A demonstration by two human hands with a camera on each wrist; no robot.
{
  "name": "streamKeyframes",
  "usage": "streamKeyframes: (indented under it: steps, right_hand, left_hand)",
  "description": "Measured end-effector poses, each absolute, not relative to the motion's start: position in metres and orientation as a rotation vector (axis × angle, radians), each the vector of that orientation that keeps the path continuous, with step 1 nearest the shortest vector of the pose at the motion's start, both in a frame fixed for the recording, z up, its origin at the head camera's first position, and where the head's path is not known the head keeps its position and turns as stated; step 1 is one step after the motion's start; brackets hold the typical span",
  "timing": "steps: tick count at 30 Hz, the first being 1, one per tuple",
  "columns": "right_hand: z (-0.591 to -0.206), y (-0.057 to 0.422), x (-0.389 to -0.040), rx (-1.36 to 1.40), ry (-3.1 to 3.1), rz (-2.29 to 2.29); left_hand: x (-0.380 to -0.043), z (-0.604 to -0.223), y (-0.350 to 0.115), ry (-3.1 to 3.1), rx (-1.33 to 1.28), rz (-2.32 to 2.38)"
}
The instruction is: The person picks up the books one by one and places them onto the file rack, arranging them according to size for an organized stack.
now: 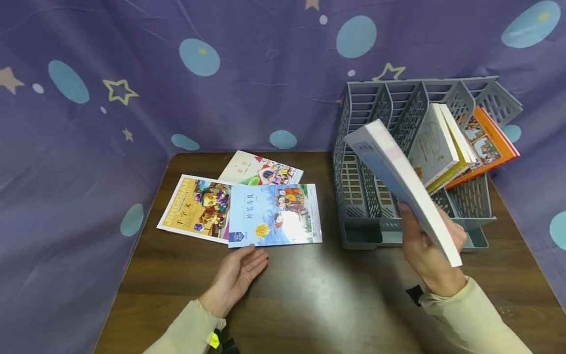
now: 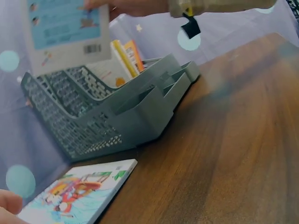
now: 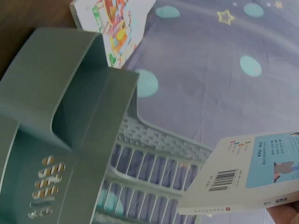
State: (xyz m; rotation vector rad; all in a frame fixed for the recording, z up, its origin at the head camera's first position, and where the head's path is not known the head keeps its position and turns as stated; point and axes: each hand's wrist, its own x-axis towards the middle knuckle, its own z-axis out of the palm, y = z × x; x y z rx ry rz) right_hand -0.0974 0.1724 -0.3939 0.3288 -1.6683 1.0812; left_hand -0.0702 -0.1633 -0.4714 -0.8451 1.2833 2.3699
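Note:
My right hand [image 1: 431, 255] grips a white-edged book [image 1: 404, 184] by its lower part, tilted up in front of the grey plastic file rack [image 1: 360, 236]. In the right wrist view, a barcode and a blue panel show on the cover of this book [image 3: 238, 179]. Palm turned inward and fingers loosely extended, my left hand [image 1: 239, 275] lies at the near edge of a light blue picture book [image 1: 283, 216]. That book overlaps a yellow picture book [image 1: 194, 209], and a cream book [image 1: 261, 169] lies partly covered behind them.
Inside the rack's right-hand slots lean white and yellow books [image 1: 438, 147] and an orange book [image 1: 491, 140]. A purple curtain [image 1: 265, 88] with stars and blue ovals hangs behind the brown wooden table [image 1: 309, 305].

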Motion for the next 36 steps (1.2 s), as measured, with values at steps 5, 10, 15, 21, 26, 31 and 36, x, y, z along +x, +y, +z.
streamKeyframes:
  steps: [5,10,15,21,26,31,36]
  right_hand:
    - [-0.384,0.181,-0.095,0.257,-1.672,1.102]
    - [-0.38,0.189,-0.098,0.325,-1.558,1.24]
    - [-0.382,0.199,-0.101,0.276,-1.484,1.288]
    - [-0.383,0.205,-0.107,0.265,-1.434,1.37]
    - [-0.382,0.206,-0.107,0.223,-1.462,1.407]
    - [-0.381,0.203,-0.107,0.135,-1.548,1.422]
    - [-0.384,0.2,-0.11,0.055,-1.632,1.36]
  left_hand:
    - [-0.075,-0.48,-0.169,1.165,-0.83,2.42]
    - [-0.078,-0.485,-0.173,1.044,-0.822,2.456]
    - [-0.082,-0.488,-0.175,0.975,-0.861,2.47]
    - [-0.084,-0.492,-0.176,0.944,-0.912,2.477]
    - [-0.085,-0.494,-0.176,0.936,-0.936,2.494]
    - [-0.087,-0.495,-0.174,0.932,-0.947,2.499]
    - [-0.09,-0.497,-0.169,0.956,-0.957,2.486]
